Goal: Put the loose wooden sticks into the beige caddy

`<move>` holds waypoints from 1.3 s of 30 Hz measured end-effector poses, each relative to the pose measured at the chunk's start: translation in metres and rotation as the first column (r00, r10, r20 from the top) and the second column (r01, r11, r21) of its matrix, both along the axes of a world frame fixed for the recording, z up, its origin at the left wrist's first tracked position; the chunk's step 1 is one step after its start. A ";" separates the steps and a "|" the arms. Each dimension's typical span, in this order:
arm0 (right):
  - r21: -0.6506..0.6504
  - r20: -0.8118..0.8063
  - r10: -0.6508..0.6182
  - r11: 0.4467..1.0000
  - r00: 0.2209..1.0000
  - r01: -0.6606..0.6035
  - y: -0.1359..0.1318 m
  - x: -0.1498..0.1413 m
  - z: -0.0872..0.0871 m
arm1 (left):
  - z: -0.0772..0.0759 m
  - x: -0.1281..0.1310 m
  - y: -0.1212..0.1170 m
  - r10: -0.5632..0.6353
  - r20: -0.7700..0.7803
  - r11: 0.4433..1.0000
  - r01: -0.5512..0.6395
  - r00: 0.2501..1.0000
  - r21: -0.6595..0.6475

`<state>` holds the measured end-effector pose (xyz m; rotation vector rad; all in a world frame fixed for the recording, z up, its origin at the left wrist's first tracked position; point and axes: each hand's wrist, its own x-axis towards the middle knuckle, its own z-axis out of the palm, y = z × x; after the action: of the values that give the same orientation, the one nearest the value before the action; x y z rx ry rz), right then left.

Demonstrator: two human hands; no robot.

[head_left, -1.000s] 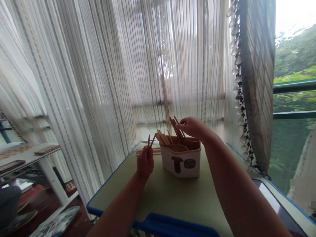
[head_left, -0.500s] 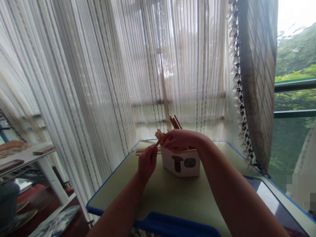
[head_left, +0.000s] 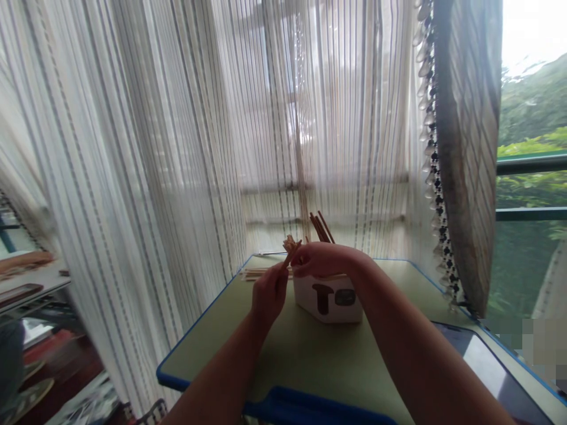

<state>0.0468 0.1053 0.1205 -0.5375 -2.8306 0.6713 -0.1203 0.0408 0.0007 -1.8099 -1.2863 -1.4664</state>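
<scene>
My left hand is closed round a thin wooden stick that slants up to the right, at the left corner of a white box. Curled at that same corner, my right hand arches over the box, its fingertips at the stick; whether they grip anything is hidden. Pale sticks in a bunch show just beyond the two hands. Several dark brown sticks, like chopsticks, stand tilted out of the back of the box. The box's inside is mostly covered by my right hand.
Several pale sticks lie on the blue-edged table, left of the box. A dark tablet-like device lies at the right. Curtains hang behind. Another person's arm rests on a white table at far left.
The view has shifted a little, so the table and box sit slightly lower and further right. My right fingers look more curled; my left hand keeps its hold on the stick.
</scene>
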 end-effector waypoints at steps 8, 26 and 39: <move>-0.080 -0.075 -0.016 0.997 0.997 0.010 -0.004 -0.004 0.000 | -0.003 -0.005 0.002 0.066 -0.041 0.998 -0.065 0.997 0.028; -0.325 -0.557 -0.269 0.941 0.786 0.092 0.002 0.018 0.020 | -0.007 -0.005 0.011 0.116 -0.043 0.991 -0.112 0.992 0.074; -0.304 -0.469 -0.158 0.953 0.869 0.009 0.001 0.034 0.027 | -0.007 0.000 0.010 0.139 -0.059 0.989 -0.135 0.989 0.064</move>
<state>0.0807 0.1067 0.1478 -0.4520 -2.2336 1.0511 -0.1202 0.0512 -0.0061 -1.6812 -1.2947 -1.3483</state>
